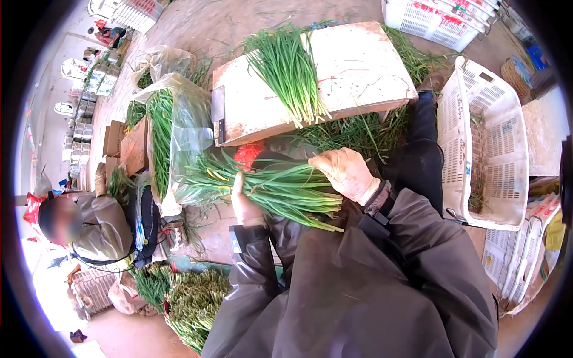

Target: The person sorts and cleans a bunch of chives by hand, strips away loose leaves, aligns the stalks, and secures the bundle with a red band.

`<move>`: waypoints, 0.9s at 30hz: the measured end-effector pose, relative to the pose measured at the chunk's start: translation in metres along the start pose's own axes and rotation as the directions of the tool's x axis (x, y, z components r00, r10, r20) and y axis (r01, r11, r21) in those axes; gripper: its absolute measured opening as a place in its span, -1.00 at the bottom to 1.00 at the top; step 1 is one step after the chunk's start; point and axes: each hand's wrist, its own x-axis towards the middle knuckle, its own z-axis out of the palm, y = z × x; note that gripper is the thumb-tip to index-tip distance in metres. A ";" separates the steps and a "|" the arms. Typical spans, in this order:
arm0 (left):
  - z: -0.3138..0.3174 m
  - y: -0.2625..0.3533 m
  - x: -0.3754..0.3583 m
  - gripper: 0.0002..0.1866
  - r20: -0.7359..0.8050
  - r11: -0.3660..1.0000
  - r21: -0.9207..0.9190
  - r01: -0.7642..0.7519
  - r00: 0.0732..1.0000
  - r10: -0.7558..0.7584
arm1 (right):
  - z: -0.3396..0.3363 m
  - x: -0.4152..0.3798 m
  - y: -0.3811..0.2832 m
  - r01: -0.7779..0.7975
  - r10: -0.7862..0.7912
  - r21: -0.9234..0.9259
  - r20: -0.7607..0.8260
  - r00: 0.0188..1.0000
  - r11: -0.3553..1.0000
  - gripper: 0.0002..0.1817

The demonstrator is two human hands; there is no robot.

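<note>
A loose bunch of green chives (pixel 292 190) lies across my lap, its pale stalk ends pointing right. My left hand (pixel 247 206), in a pale glove, is wrapped round the leafy side from below, thumb up. On the upper edge near the stalks, my right hand (pixel 347 173), also gloved, has its fingers curled and pressed together; whatever is pinched there is too small to make out. Another chive bunch (pixel 289 71) rests on the white board (pixel 364 65) in front of me. A cleaver-like blade (pixel 218 110) stands against the board's left side.
A white plastic crate (pixel 507 143) stands at right, with stacked crates (pixel 433 24) beyond. Clear bags of chives (pixel 160 131) sit left of the board. Loose leaves (pixel 358 134) litter the floor beneath it. Bundled stalks (pixel 197 304) stand lower left, near another seated person (pixel 104 227).
</note>
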 end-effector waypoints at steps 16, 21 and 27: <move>-0.002 0.005 0.021 -0.79 0.002 0.991 0.026 0.133 0.991 -0.133 | 0.000 -0.012 0.000 -0.212 0.216 0.233 0.009 0.976 0.949 -0.82; -0.001 0.003 0.024 -0.79 -0.024 0.989 -0.007 0.148 0.989 -0.148 | -0.024 0.007 -0.004 -0.022 0.017 0.229 0.024 1.000 0.973 -0.76; 0.005 0.007 0.021 -0.80 -0.027 0.985 -0.002 0.174 0.984 -0.174 | -0.011 0.009 -0.008 0.154 -0.152 0.018 0.292 0.944 0.988 -0.88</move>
